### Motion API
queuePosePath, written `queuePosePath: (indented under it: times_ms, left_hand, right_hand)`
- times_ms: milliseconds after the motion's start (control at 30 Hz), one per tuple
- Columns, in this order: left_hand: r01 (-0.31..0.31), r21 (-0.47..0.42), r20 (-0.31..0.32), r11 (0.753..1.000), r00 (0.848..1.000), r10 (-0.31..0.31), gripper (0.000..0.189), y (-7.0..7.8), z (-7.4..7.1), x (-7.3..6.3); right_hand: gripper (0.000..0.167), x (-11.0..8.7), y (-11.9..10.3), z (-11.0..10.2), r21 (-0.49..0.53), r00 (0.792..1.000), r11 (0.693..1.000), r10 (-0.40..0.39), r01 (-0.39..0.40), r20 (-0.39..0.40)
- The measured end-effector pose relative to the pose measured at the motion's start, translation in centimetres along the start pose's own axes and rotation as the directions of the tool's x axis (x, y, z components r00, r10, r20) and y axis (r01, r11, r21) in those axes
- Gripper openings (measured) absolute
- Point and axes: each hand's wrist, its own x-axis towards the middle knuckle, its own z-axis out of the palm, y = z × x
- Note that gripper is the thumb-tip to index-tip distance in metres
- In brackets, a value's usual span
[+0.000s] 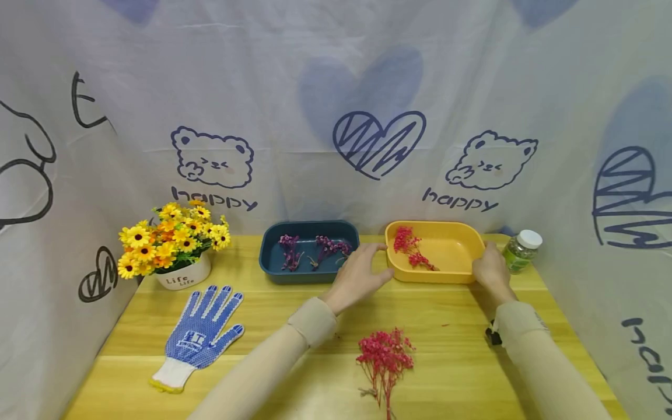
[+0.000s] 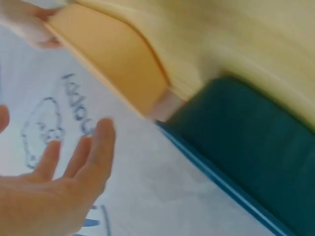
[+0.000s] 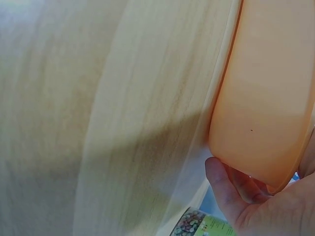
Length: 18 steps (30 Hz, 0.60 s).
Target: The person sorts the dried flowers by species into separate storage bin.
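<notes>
A yellow plastic tray (image 1: pixel 446 256) holds sprigs of pink dried flowers (image 1: pixel 415 248) toward its left side. My right hand (image 1: pixel 492 269) grips the tray's right end, with fingers (image 3: pixel 221 182) against its outer wall in the right wrist view. At the opposite end, my left hand (image 1: pixel 362 274) has its fingers spread, their tips near the tray's left rim. That hand overlaps the right corner of a dark blue tray (image 1: pixel 268 265) with purple dried flowers (image 1: pixel 290 251) in it. In the left wrist view, the left fingers (image 2: pixel 101 147) stand apart from both trays.
A bunch of pink dried flowers (image 1: pixel 385 356) lies at the table's front. On the left are a blue-and-white glove (image 1: pixel 202 332) and a white pot (image 1: pixel 186 275) of yellow flowers (image 1: pixel 168 236). A white-lidded jar (image 1: pixel 521 254) stands close beside my right hand. A printed curtain (image 1: pixel 294 116) borders the table.
</notes>
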Motion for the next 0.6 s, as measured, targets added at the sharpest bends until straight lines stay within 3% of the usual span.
queuePosePath:
  times_ms: [300,600]
  left_hand:
    - [0.035,-0.004,0.147,0.999,0.988,-0.034,0.055,1.4,-0.1,-4.3]
    - [0.063,0.154,0.329,0.986,0.938,-0.111,0.052,-0.2,0.2,-8.1]
  right_hand:
    - [0.067,0.1,0.3,0.1,-0.007,1.000,1.000,0.007,-0.007,0.000]
    - [0.066,0.1,0.1,0.1,-0.006,1.000,1.000,0.013,-0.013,0.002]
